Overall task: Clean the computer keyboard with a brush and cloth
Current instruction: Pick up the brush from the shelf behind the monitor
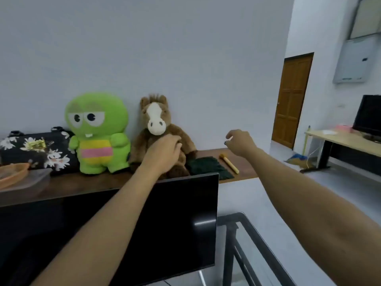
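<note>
On shelf, orange bowl (12,172) (contents unclear), cloth (208,165), brush (229,163)

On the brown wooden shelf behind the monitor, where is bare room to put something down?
Bare wood lies right of the yellow-handled brush, up to the wooden shelf end. From the dark green cloth leftward it is crowded.

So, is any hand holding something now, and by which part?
Nothing is clearly held. The left hand is in front of the brown horse toy; contact cannot be told. The right hand hangs above the brush and dark green cloth, untouched.
</note>
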